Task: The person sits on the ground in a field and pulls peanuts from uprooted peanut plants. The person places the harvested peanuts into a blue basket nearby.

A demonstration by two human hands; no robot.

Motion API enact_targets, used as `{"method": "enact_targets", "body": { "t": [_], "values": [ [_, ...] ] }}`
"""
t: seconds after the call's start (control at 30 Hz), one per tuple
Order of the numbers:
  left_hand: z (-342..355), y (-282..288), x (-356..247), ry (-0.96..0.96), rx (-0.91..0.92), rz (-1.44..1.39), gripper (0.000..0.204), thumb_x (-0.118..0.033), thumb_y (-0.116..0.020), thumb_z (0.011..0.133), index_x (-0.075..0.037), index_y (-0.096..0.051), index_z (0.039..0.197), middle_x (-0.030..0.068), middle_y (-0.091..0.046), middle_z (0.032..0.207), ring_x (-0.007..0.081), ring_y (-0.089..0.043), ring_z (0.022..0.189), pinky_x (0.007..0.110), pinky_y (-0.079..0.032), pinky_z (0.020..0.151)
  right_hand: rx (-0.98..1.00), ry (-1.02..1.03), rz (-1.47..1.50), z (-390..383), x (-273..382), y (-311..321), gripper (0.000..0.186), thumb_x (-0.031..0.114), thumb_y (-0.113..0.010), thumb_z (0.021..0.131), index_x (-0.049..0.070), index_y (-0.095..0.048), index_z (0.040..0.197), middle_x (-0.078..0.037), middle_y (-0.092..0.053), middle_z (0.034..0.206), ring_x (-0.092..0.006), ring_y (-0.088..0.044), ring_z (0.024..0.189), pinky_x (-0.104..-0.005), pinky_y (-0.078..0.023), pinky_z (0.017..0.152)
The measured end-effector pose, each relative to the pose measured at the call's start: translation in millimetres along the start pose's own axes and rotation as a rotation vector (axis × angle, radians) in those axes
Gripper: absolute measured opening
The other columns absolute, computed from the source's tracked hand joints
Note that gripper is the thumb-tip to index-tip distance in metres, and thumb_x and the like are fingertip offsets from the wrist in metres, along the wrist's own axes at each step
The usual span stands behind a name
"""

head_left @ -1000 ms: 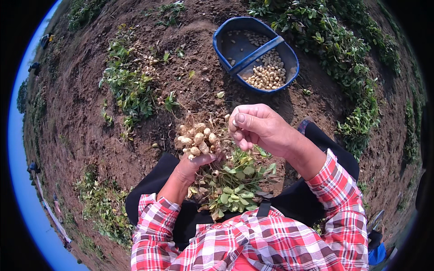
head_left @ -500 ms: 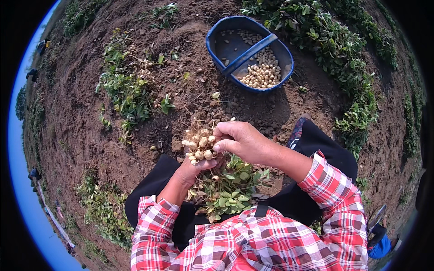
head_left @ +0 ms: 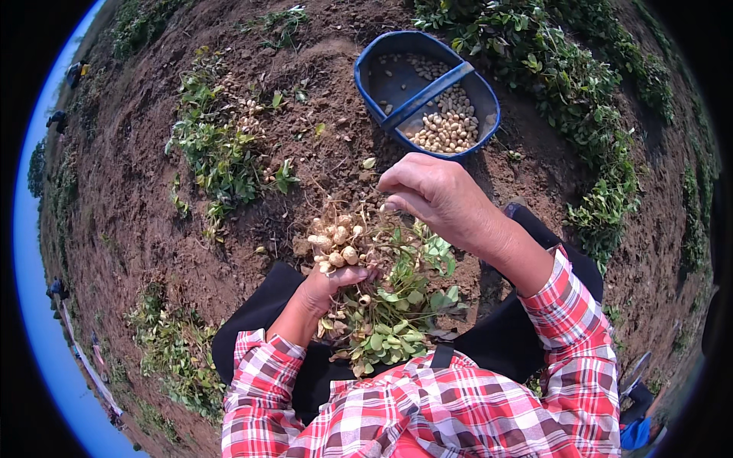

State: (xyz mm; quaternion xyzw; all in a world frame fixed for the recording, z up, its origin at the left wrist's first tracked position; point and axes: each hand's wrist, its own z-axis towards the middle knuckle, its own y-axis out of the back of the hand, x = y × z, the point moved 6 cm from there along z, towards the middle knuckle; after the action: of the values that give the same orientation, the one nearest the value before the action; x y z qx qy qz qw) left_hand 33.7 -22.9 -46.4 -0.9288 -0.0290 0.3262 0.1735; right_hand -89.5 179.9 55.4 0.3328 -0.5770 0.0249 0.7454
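My left hand (head_left: 336, 284) is closed round the stems of an uprooted peanut plant (head_left: 393, 336). Its cluster of pale peanuts (head_left: 336, 241) stands up above my thumb, and the leaves hang down between my legs. My right hand (head_left: 437, 195) is raised, to the right of the cluster and apart from it. Its fingers are pinched together, with the small pale end of a peanut (head_left: 384, 207) showing at the tips. Beyond that hand a blue basket (head_left: 360, 80) with a bar handle sits on the soil, holding many loose peanuts (head_left: 447, 131).
Pulled peanut plants (head_left: 217, 156) lie on the brown soil (head_left: 137, 221) at left, with another heap (head_left: 172, 355) nearer me. Leafy green plants (head_left: 584, 114) run along the right. A blue object (head_left: 635, 433) is at the lower right edge. Small distant figures (head_left: 75, 74) are at far left.
My right hand has come away from the peanut cluster, moving up and right toward the basket. My left hand keeps its hold on the plant in nearly the same place.
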Motion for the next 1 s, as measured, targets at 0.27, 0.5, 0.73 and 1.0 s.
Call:
{"method": "enact_targets", "body": {
  "t": [0.27,0.5,0.73,1.0],
  "values": [
    [-1,-17,-8,-0.027,0.066,0.023,0.047,-0.007,-0.075,0.076,-0.006,-0.059,0.121,0.0017,-0.063,0.112,0.0154,-0.061,0.102,0.033,-0.052,0.091,0.168,0.191,-0.154,-15,20,-47,0.009,0.009,-0.064,0.078,0.002,-0.057,0.079,-0.012,-0.06,0.08,-0.0315,-0.063,0.081,-0.0411,-0.052,0.068],
    [-6,-25,-16,-0.007,0.062,0.166,0.046,-0.007,-0.075,0.069,-0.003,-0.063,0.113,0.0051,-0.067,0.101,0.0172,-0.064,0.092,0.032,-0.052,0.084,0.356,-0.099,0.308,-8,22,10,0.006,0.005,-0.061,0.084,0.0,-0.064,0.087,-0.015,-0.065,0.076,-0.0326,-0.065,0.074,-0.0398,-0.05,0.065],
    [4,-7,-6,0.008,0.054,0.152,0.044,-0.007,-0.076,0.074,-0.004,-0.061,0.116,0.0041,-0.066,0.107,0.0158,-0.064,0.093,0.031,-0.051,0.086,-0.339,0.136,-0.645,4,-6,50,0.019,0.004,-0.067,0.079,0.001,-0.065,0.098,-0.014,-0.065,0.098,-0.0312,-0.064,0.092,-0.0394,-0.052,0.079],
    [6,-23,-10,-0.02,0.092,0.237,0.048,-0.006,-0.077,0.073,-0.007,-0.06,0.118,0.0003,-0.063,0.109,0.013,-0.059,0.099,0.03,-0.05,0.088,0.062,0.029,0.13,-10,-2,-62,0.02,0.008,-0.07,0.078,-0.002,-0.056,0.088,-0.012,-0.054,0.08,-0.0301,-0.059,0.074,-0.0388,-0.047,0.065]
  ]
}}
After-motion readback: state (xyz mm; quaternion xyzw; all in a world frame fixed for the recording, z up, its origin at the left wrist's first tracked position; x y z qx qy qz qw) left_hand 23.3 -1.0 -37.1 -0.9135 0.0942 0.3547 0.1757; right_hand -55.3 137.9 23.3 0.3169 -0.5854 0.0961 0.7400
